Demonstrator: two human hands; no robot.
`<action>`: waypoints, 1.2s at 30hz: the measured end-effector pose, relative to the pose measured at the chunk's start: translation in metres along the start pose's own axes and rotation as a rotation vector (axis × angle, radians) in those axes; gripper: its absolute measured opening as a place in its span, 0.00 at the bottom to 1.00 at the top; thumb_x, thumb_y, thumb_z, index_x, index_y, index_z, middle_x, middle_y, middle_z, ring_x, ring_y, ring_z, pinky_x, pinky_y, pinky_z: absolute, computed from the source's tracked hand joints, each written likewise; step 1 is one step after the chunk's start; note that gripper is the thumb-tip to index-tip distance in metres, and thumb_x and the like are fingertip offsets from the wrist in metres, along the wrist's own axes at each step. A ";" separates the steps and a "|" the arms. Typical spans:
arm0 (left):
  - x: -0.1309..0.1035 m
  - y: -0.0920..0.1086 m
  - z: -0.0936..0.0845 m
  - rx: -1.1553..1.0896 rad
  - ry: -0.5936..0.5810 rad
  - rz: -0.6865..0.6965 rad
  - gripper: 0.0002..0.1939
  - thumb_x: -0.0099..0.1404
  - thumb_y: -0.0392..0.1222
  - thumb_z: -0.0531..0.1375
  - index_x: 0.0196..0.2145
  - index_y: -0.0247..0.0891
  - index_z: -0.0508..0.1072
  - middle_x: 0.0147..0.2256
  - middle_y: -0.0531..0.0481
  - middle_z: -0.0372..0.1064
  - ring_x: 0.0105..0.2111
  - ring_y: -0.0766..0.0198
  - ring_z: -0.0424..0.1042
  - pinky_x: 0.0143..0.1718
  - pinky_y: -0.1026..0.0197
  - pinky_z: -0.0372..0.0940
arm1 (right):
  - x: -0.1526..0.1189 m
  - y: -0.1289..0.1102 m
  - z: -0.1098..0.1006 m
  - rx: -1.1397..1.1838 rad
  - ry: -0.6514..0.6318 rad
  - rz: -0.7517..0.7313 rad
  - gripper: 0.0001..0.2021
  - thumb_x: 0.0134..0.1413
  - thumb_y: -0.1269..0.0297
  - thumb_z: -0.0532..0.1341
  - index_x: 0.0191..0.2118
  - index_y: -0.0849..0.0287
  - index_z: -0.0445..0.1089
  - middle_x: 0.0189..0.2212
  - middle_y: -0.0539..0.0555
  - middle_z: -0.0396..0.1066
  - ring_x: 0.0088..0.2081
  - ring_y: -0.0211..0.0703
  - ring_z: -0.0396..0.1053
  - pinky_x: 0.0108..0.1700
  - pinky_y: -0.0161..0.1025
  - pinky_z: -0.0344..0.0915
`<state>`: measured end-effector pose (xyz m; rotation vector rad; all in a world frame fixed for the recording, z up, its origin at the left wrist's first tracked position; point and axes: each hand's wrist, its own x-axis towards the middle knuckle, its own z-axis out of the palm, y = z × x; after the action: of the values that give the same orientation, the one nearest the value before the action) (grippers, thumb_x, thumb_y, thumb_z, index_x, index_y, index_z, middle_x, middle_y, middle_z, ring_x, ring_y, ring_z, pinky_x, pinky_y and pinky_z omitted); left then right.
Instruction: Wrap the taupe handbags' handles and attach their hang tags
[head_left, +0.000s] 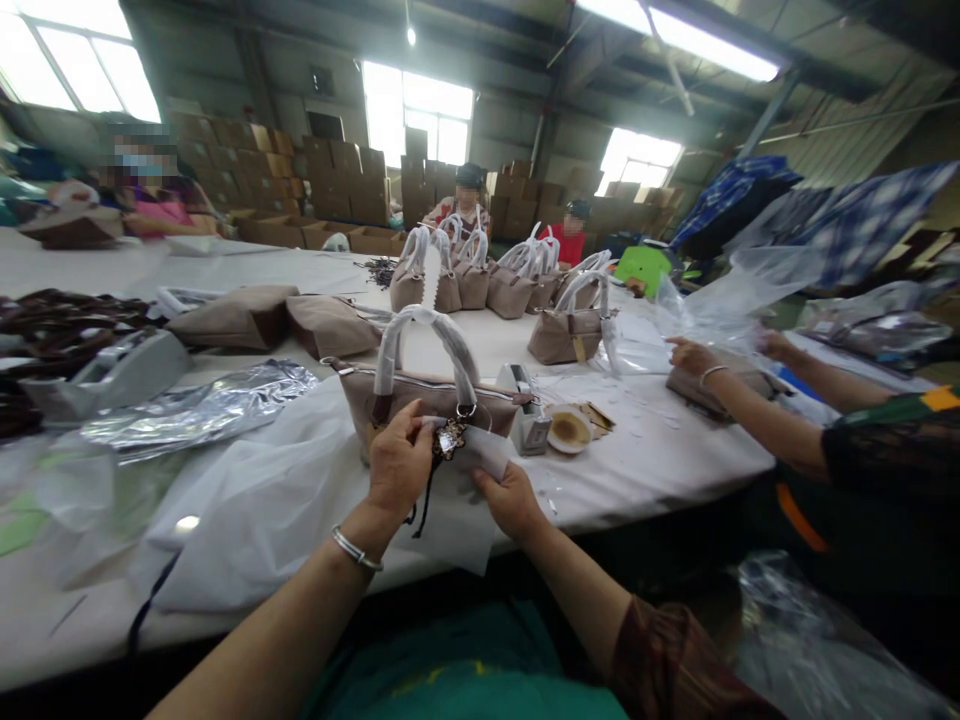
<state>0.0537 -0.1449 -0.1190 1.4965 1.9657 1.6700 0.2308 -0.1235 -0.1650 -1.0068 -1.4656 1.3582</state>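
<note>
A taupe handbag [352,400] stands upright on the table in front of me, its handles [427,325] wrapped in white film. A shiny metallic charm [450,438] with dark cords hangs at the front of the bag, below the right handle ring. My left hand [401,460] is closed at the charm's left side, pinching the edge of a piece of white tissue paper [487,450]. That paper passes behind the charm. Lower right, my right hand [514,503] grips the paper's other end between thumb and fingers. The fingertips of both hands are partly hidden.
Left lie silver wrapping [210,405], white plastic sheeting [247,510] and a grey tape dispenser [112,375]. A small dish [570,428] sits right of the bag. More wrapped-handle bags [510,285] stand behind. At right, a co-worker's hands [694,360] handle another bag.
</note>
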 end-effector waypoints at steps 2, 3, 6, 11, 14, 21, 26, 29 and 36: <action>0.004 0.000 0.003 0.041 0.019 0.010 0.21 0.64 0.41 0.60 0.54 0.36 0.71 0.39 0.45 0.78 0.39 0.58 0.76 0.48 0.57 0.68 | 0.004 -0.003 0.001 0.096 -0.002 0.062 0.17 0.47 0.53 0.66 0.38 0.61 0.76 0.29 0.54 0.76 0.28 0.46 0.72 0.31 0.41 0.70; 0.006 0.001 0.005 0.062 0.025 0.019 0.21 0.63 0.41 0.60 0.54 0.35 0.72 0.38 0.45 0.77 0.39 0.57 0.76 0.48 0.57 0.68 | 0.006 -0.004 0.001 0.153 0.003 0.102 0.18 0.46 0.51 0.66 0.38 0.61 0.76 0.29 0.54 0.76 0.28 0.47 0.72 0.30 0.42 0.70; 0.014 0.005 0.007 0.089 0.020 0.027 0.20 0.63 0.42 0.61 0.52 0.34 0.73 0.38 0.44 0.77 0.38 0.57 0.76 0.46 0.57 0.68 | 0.012 -0.010 0.002 0.278 0.030 0.174 0.20 0.44 0.49 0.68 0.37 0.62 0.75 0.26 0.54 0.75 0.25 0.47 0.72 0.28 0.42 0.70; 0.013 0.008 -0.004 -0.014 -0.090 -0.103 0.20 0.63 0.52 0.59 0.45 0.35 0.77 0.35 0.46 0.77 0.35 0.58 0.75 0.39 0.59 0.68 | 0.016 -0.018 0.006 0.317 0.020 0.162 0.20 0.43 0.50 0.68 0.35 0.63 0.75 0.26 0.54 0.75 0.26 0.47 0.72 0.29 0.42 0.70; 0.006 0.002 -0.016 -0.162 -0.213 -0.256 0.23 0.61 0.60 0.59 0.37 0.35 0.79 0.31 0.47 0.76 0.32 0.57 0.74 0.34 0.60 0.66 | 0.014 -0.016 0.007 0.329 0.004 0.167 0.20 0.43 0.50 0.68 0.37 0.62 0.75 0.27 0.54 0.76 0.27 0.47 0.73 0.30 0.41 0.70; 0.007 0.000 -0.017 -0.403 -0.366 -0.523 0.29 0.50 0.66 0.66 0.31 0.33 0.80 0.30 0.46 0.76 0.30 0.58 0.73 0.29 0.63 0.64 | 0.013 -0.017 0.008 0.326 -0.016 0.172 0.20 0.42 0.50 0.69 0.36 0.61 0.75 0.26 0.53 0.76 0.27 0.48 0.73 0.31 0.43 0.70; 0.004 0.001 -0.008 -0.430 -0.370 -0.538 0.23 0.47 0.57 0.70 0.34 0.35 0.80 0.34 0.45 0.78 0.33 0.58 0.74 0.32 0.62 0.66 | 0.012 -0.021 0.006 0.338 -0.011 0.185 0.20 0.41 0.50 0.69 0.37 0.61 0.75 0.26 0.53 0.76 0.27 0.49 0.73 0.29 0.43 0.70; 0.000 -0.001 -0.006 -0.394 -0.383 -0.531 0.24 0.46 0.56 0.71 0.35 0.35 0.80 0.35 0.44 0.78 0.35 0.56 0.75 0.34 0.60 0.68 | 0.013 -0.021 0.006 0.295 0.005 0.149 0.20 0.42 0.51 0.69 0.36 0.62 0.75 0.26 0.54 0.76 0.28 0.49 0.73 0.31 0.42 0.70; 0.003 0.000 -0.013 -0.273 -0.412 -0.521 0.24 0.46 0.53 0.72 0.37 0.35 0.80 0.35 0.43 0.78 0.36 0.53 0.76 0.37 0.57 0.68 | 0.014 -0.024 0.011 0.270 -0.024 0.135 0.20 0.46 0.48 0.67 0.37 0.62 0.75 0.29 0.55 0.76 0.30 0.48 0.74 0.35 0.43 0.71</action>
<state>0.0431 -0.1513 -0.1132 1.0113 1.6372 1.2281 0.2160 -0.1156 -0.1401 -0.9292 -1.2082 1.6203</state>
